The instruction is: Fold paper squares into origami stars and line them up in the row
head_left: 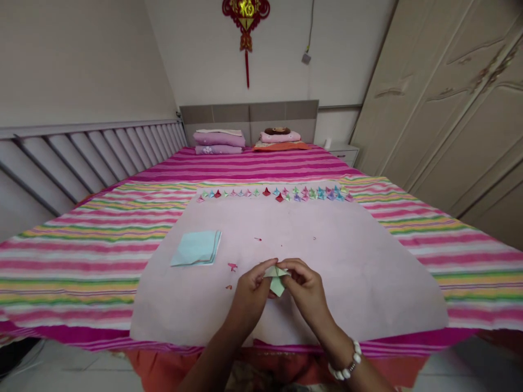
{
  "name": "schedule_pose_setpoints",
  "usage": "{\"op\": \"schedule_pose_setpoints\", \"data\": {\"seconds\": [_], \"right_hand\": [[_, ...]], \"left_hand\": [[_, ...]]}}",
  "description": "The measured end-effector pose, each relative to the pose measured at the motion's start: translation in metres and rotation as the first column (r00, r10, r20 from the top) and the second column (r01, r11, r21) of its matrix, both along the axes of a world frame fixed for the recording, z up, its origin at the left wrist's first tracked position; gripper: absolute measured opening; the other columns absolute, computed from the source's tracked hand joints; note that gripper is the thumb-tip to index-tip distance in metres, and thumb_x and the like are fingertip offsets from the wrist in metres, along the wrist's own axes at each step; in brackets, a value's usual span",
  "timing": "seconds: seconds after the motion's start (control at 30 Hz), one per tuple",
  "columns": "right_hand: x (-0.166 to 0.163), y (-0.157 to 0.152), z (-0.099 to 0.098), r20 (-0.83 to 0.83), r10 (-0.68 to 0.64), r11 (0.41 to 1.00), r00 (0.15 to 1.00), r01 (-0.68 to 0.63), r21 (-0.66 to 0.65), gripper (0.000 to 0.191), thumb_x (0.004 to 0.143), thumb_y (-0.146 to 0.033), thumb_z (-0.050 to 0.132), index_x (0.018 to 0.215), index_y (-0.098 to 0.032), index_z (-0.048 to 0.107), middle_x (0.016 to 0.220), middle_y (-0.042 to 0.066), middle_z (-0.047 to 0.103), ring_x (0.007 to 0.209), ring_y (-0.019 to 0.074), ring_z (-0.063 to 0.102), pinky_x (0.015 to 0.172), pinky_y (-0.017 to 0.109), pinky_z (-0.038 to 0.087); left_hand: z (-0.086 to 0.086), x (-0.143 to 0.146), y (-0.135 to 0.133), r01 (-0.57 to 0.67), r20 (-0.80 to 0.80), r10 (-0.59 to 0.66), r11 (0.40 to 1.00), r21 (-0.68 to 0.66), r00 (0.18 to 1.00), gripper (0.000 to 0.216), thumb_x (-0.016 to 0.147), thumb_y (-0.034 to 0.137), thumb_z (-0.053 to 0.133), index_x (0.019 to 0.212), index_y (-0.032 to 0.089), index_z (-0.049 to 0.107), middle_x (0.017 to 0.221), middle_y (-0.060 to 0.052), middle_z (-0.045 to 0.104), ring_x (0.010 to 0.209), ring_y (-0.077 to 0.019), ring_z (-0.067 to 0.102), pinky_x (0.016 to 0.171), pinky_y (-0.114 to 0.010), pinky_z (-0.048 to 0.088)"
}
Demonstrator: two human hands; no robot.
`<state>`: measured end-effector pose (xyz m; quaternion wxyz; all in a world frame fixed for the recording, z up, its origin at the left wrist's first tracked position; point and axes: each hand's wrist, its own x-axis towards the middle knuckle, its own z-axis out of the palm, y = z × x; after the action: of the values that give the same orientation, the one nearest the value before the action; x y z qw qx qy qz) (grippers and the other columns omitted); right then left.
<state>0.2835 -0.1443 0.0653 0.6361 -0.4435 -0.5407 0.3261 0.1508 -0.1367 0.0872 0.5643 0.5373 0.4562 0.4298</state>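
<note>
Between my two hands is a small pale green folded origami paper (278, 285), raised a little above the white sheet (351, 283). My left hand (252, 287) pinches its left side near the top. My right hand (305, 283) grips the opposite side, thumb and fingers closed on the paper, with a white bead bracelet on that wrist. Parts of the fingers behind the paper are hidden. To the left lies a stack of light blue paper squares (196, 247). Small folded paper pieces (312, 194) in several colours stand in rows along the sheet's far edge.
Red paper scraps (232, 267) lie left of my hands. The sheet rests on a bed with a striped cover (412, 228). Folded bedding (219, 140) is by the headboard (229, 114). A metal railing (122, 147) runs along the left, a wardrobe (441, 109) along the right.
</note>
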Motion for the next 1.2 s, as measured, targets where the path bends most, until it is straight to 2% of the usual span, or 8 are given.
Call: {"op": "schedule_pose_setpoints", "data": {"seconds": [0.3, 0.43, 0.6, 0.7, 0.8, 0.93, 1.03, 1.2], "right_hand": [[0.004, -0.009, 0.011, -0.035, 0.122, 0.992, 0.992, -0.123, -0.037, 0.025, 0.068, -0.009, 0.056, 0.077, -0.023, 0.074, 0.094, 0.007, 0.065, 0.083, 0.0194, 0.062, 0.067, 0.029, 0.049], [0.006, -0.013, 0.013, 0.018, 0.185, 0.982, 0.983, -0.184, -0.041, 0.021, 0.071, -0.013, 0.057, 0.081, -0.022, 0.073, 0.099, 0.008, 0.064, 0.088, 0.0213, 0.062, 0.069, 0.031, 0.050], [0.006, -0.013, 0.012, -0.057, 0.206, 0.970, 0.977, -0.212, -0.123, 0.016, 0.081, -0.033, 0.062, 0.085, -0.021, 0.071, 0.093, 0.008, 0.068, 0.087, 0.0223, 0.062, 0.074, 0.034, 0.050], [0.004, -0.011, 0.008, -0.197, 0.155, 0.937, 0.968, -0.207, -0.281, 0.024, 0.073, -0.039, 0.072, 0.087, -0.019, 0.068, 0.069, 0.002, 0.066, 0.063, 0.0160, 0.059, 0.059, 0.028, 0.048], [0.002, -0.008, 0.005, -0.262, 0.160, 0.908, 0.952, -0.246, -0.339, 0.026, 0.067, -0.040, 0.077, 0.073, -0.017, 0.068, 0.060, 0.000, 0.063, 0.055, 0.0127, 0.054, 0.055, 0.025, 0.044], [0.002, -0.006, 0.005, -0.270, 0.180, 0.892, 0.946, -0.273, -0.361, 0.028, 0.061, -0.041, 0.080, 0.064, -0.017, 0.067, 0.054, -0.002, 0.060, 0.050, 0.0110, 0.051, 0.051, 0.024, 0.041], [0.001, -0.006, 0.005, -0.274, 0.163, 0.899, 0.948, -0.257, -0.355, 0.029, 0.061, -0.041, 0.081, 0.063, -0.017, 0.067, 0.055, -0.002, 0.060, 0.050, 0.0105, 0.049, 0.051, 0.024, 0.040], [-0.009, -0.008, 0.000, -0.390, 0.161, 0.874, 0.907, -0.314, -0.370, 0.030, 0.063, -0.044, 0.079, 0.066, -0.016, 0.069, 0.058, 0.000, 0.063, 0.054, 0.0132, 0.054, 0.055, 0.026, 0.042]], "left_hand": [[0.013, -0.018, -0.002, 0.140, 0.193, -0.104, 0.973, -0.184, 0.976, 0.031, 0.071, 0.022, 0.063, 0.099, 0.015, 0.073, 0.091, -0.008, 0.072, 0.081, -0.0181, 0.064, 0.073, -0.029, 0.051], [0.010, -0.019, -0.001, 0.093, 0.179, -0.056, 0.974, -0.205, 0.982, 0.035, 0.076, 0.039, 0.063, 0.091, 0.010, 0.074, 0.083, -0.010, 0.072, 0.075, -0.0190, 0.064, 0.068, -0.030, 0.049], [0.007, -0.016, 0.000, -0.035, 0.060, 0.041, 0.995, -0.099, 0.997, 0.024, 0.065, 0.030, 0.074, 0.081, 0.012, 0.072, 0.074, -0.007, 0.072, 0.067, -0.0167, 0.063, 0.064, -0.027, 0.047], [0.007, -0.013, -0.001, -0.044, 0.071, 0.045, 0.999, -0.019, 0.996, 0.035, 0.067, 0.027, 0.072, 0.098, 0.013, 0.068, 0.076, -0.005, 0.073, 0.071, -0.0176, 0.065, 0.066, -0.028, 0.048], [0.007, -0.013, -0.002, -0.039, 0.046, 0.039, 0.999, 0.007, 0.998, 0.048, 0.069, 0.029, 0.070, 0.114, 0.012, 0.060, 0.073, -0.003, 0.072, 0.070, -0.0174, 0.064, 0.066, -0.028, 0.047], [0.007, -0.014, 0.002, 0.029, -0.013, -0.029, 1.000, -0.002, 0.999, 0.027, 0.072, 0.035, 0.069, 0.086, 0.012, 0.069, 0.069, -0.003, 0.068, 0.067, -0.0154, 0.060, 0.063, -0.025, 0.044], [0.006, -0.014, 0.004, 0.048, 0.006, -0.048, 0.999, -0.023, 0.999, 0.026, 0.072, 0.039, 0.069, 0.067, 0.013, 0.068, 0.060, 0.000, 0.061, 0.060, -0.0122, 0.052, 0.059, -0.023, 0.039], [-0.002, -0.004, 0.003, -0.037, 0.216, 0.058, 0.994, -0.099, 0.975, 0.026, 0.071, 0.039, 0.070, 0.066, 0.015, 0.064, 0.060, 0.003, 0.056, 0.061, -0.0111, 0.049, 0.061, -0.023, 0.038]]}}
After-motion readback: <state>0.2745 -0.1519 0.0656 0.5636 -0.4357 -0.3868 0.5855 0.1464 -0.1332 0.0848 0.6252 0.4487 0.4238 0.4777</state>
